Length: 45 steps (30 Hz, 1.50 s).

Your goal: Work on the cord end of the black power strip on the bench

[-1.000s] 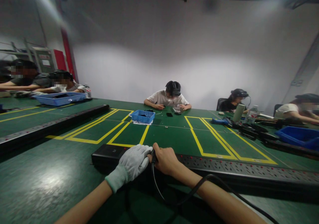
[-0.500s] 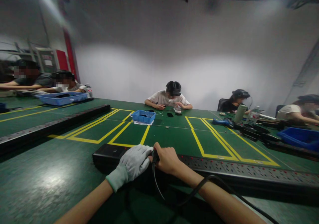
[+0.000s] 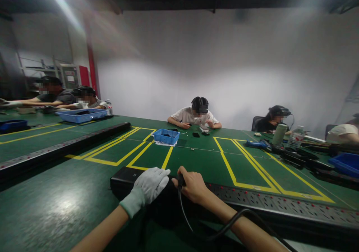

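My left hand (image 3: 150, 186), in a pale grey knit glove, lies over the black end of a long power strip (image 3: 246, 196) with its fingers stretched out. Just to its right, my bare right hand (image 3: 193, 184) is closed around a black plug (image 3: 181, 179) above the strip. The plug's prongs are hidden, so I cannot tell whether it sits in a socket. From the plug a black power cord (image 3: 183, 212) hangs down, loops toward me and passes over my right forearm. Rows of sockets with red dots run along the strip to the right.
Yellow tape marks rectangles on the green table (image 3: 196, 158). A blue bin (image 3: 166, 137) stands ahead, another blue tray (image 3: 82, 115) at far left. A second power strip (image 3: 64, 143) lies on the left. A green bottle (image 3: 279, 134) and dark items stand right. Several people sit around.
My hands, close together before, are now a little apart, with the right hand still on the plug. The camera view has shifted slightly.
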Each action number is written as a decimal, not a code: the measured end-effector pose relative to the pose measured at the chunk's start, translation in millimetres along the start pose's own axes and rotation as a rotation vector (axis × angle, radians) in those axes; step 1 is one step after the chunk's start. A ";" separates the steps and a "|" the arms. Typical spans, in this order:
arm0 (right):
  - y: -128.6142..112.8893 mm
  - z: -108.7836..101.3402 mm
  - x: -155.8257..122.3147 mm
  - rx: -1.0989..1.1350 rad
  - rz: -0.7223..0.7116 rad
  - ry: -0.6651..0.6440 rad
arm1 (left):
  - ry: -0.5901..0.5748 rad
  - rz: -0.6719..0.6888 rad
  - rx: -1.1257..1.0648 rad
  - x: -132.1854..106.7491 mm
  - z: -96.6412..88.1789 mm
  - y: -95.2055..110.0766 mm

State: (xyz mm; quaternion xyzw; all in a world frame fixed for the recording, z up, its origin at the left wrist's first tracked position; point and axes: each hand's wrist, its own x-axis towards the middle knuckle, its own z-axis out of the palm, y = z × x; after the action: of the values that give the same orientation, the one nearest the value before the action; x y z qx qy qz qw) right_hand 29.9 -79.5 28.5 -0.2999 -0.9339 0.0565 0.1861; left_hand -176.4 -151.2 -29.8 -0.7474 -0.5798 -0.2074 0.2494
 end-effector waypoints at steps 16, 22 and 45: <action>-15.6 -4.1 30.6 0.190 0.069 0.015 | -0.316 -0.069 0.203 -8.9 -6.7 -61.8; -28.7 6.0 41.0 -0.012 0.013 0.004 | -0.330 -0.109 0.233 -16.2 -9.7 -82.8; -36.4 8.8 52.3 -0.272 -0.007 -0.008 | -0.352 -0.162 0.171 -10.4 -14.1 -80.9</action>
State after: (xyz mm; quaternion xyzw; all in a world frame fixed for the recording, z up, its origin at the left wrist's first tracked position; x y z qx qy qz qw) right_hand -32.4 -78.6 44.6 -0.3188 -0.9348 -0.0699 0.1402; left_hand -257.7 -151.4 -14.3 -0.6992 -0.6881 -0.0430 0.1890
